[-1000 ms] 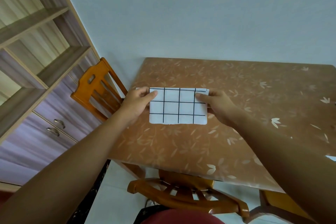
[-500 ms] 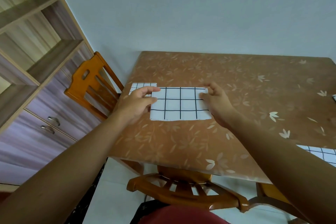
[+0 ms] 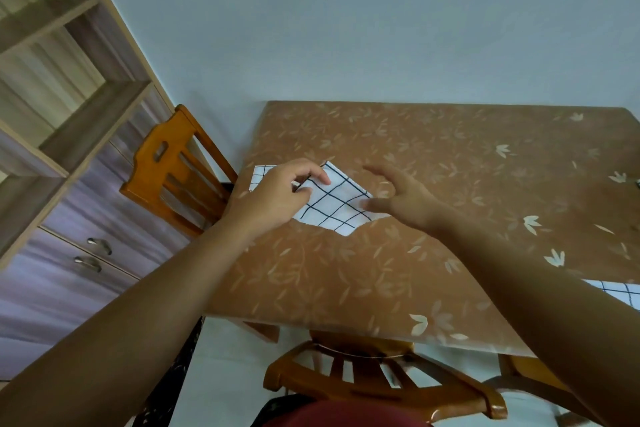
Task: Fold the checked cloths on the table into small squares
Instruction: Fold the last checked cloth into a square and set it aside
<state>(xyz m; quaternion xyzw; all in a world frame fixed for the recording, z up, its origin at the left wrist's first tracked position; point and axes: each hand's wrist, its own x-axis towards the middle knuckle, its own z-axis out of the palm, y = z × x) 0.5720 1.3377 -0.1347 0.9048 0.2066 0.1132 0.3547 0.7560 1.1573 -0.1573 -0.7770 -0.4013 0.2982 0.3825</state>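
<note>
A white cloth with a black check [image 3: 337, 206], folded to a narrow piece, lies turned at an angle near the left edge of the brown leaf-patterned table [image 3: 450, 184]. My left hand [image 3: 277, 198] pinches its left end with curled fingers. Just right of the cloth, my right hand [image 3: 398, 198] hovers with spread fingers, its thumb near the cloth's right edge. A second checked cloth [image 3: 259, 175] peeks out behind my left hand at the table's left edge. Another checked cloth [image 3: 620, 295] shows at the right border, partly hidden by my right arm.
A wooden chair [image 3: 173, 170] stands at the table's left side, another chair [image 3: 374, 378] at the near edge below me. A shelf unit with drawers [image 3: 69, 149] fills the left. A pale wall runs behind the table.
The folded cloth has been turned from lying square to an angle. My left hand now pinches its left end, and my right hand has lifted off it and spread its fingers.
</note>
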